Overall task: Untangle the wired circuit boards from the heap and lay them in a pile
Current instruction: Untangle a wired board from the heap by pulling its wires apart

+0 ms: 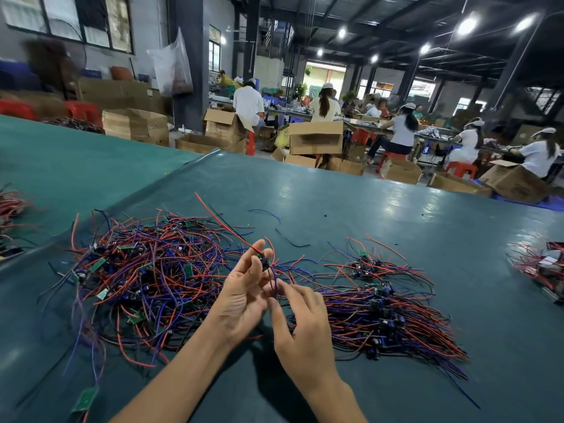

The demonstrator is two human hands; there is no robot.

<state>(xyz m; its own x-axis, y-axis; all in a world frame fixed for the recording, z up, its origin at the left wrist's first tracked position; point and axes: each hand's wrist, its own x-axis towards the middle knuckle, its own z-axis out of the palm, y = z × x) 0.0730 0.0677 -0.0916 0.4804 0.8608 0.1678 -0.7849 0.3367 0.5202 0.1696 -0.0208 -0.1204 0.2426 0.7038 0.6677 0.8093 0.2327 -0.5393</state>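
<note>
- My left hand [244, 288] pinches a board [265, 264] at frame centre, between the heap [146, 270] at left and the pile [384, 312] at right; my right hand [302, 325] seems to pinch its blue wire [276, 283]
- Risk, as I judge it: its red lead [224, 221] juts toward the heap; a quick pull could snag loops and drag others along
- Wires thin, limp, glossy; boards small, flat, green; mat [366, 209] smooth, shiny
</note>
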